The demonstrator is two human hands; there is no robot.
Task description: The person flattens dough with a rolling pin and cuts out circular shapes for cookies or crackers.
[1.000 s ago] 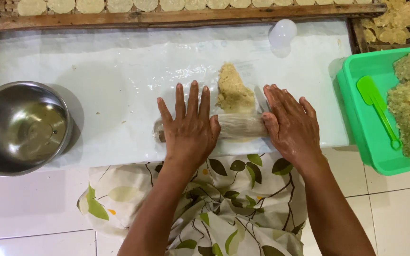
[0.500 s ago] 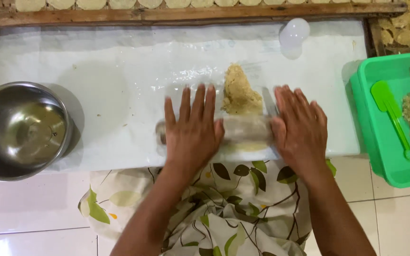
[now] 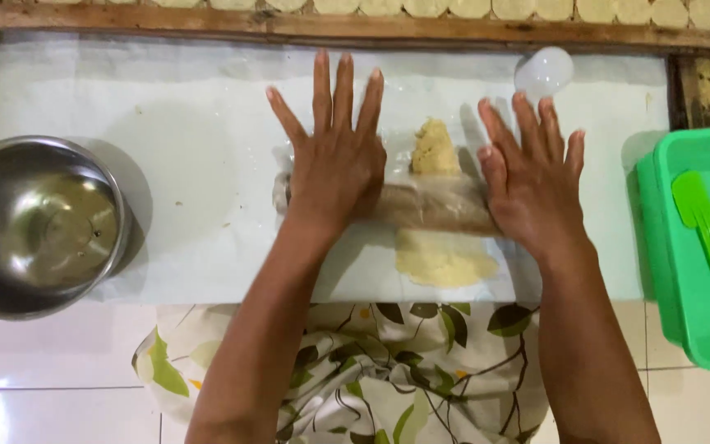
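A wooden rolling pin (image 3: 425, 207) lies crosswise on a clear plastic sheet over a white mat (image 3: 166, 164). My left hand (image 3: 334, 156) presses flat on the pin's left end, fingers spread. Over the pin's right end my right hand (image 3: 536, 185) lies flat in the same way. A pale yellow dough lump (image 3: 435, 148) sits just beyond the pin, unflattened. On my side of the pin the dough (image 3: 444, 259) is rolled thin.
A steel bowl (image 3: 34, 226) stands at the left edge of the mat. At the right, a green tub (image 3: 675, 247) holds a green spatula (image 3: 700, 234) and crumbly dough. A white round lid (image 3: 544, 72) lies beyond. A wooden tray rim (image 3: 330, 26) with dough discs runs along the back.
Both hands have pushed the rolling pin away from me over the dough. A flattened patch now shows on my side of the pin.
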